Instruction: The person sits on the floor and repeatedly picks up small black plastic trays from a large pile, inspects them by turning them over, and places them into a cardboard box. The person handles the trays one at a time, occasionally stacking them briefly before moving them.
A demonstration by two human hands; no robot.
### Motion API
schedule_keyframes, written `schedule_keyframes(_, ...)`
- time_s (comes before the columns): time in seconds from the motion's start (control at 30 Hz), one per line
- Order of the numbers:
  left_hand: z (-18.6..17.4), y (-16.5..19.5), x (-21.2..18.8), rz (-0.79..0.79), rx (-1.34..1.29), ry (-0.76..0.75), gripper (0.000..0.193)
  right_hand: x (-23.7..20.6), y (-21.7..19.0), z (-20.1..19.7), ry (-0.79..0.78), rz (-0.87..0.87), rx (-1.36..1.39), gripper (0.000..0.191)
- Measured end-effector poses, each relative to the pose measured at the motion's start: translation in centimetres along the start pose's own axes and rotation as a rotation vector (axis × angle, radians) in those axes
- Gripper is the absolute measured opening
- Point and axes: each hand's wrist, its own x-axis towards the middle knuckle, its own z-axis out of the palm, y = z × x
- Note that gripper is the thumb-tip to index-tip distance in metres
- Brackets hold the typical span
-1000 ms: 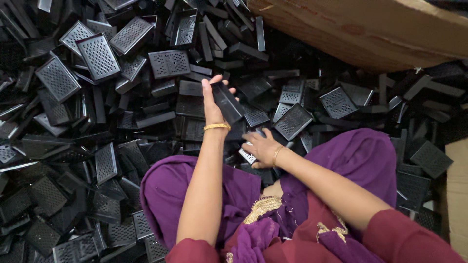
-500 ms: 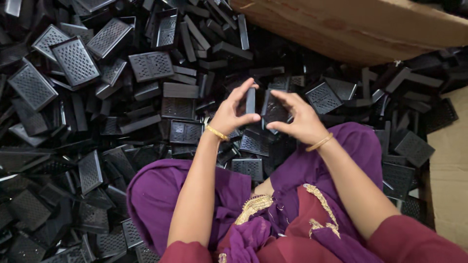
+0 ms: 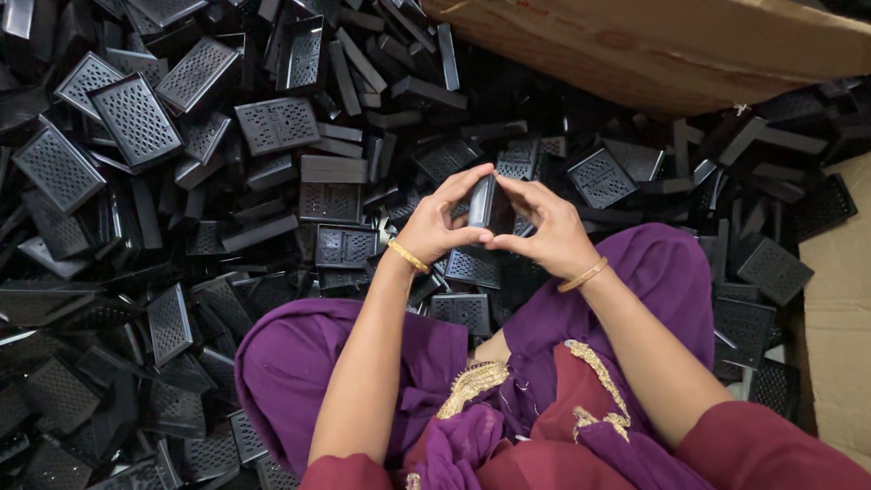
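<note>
Seen from above, the person's left hand [image 3: 435, 227] and right hand [image 3: 544, 231] meet around one small black plastic piece [image 3: 481, 203], held upright between the fingers [image 3: 467, 186] of both. Each wrist carries a gold bangle [image 3: 407, 257]. Purple cloth [image 3: 299, 363] covers the knees below. All around lies a heap of black perforated trays [image 3: 136, 118], with a brown cardboard box [image 3: 653, 50] beyond it.
</note>
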Motion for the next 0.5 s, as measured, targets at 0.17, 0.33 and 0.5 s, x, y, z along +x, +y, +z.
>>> schedule_keyframes(0.17, -0.4, -2.1, 0.4, 0.099, 0.073, 0.113, 0.071, 0.3, 0.3, 0.2, -0.039, -0.005, -0.029, 0.082)
schedule_keyframes(0.33, -2.1, -3.8, 1.4, -0.194, -0.312, 0.513, 0.05, -0.1, -1.0, 0.8, 0.105, -0.336, -0.422, 0.067)
schedule_keyframes(0.5, -2.6, -4.3, 0.9, -0.204, -0.474, 0.484, 0.05, -0.7, -1.4, 1.8, 0.23, -0.353, -0.453, 0.044)
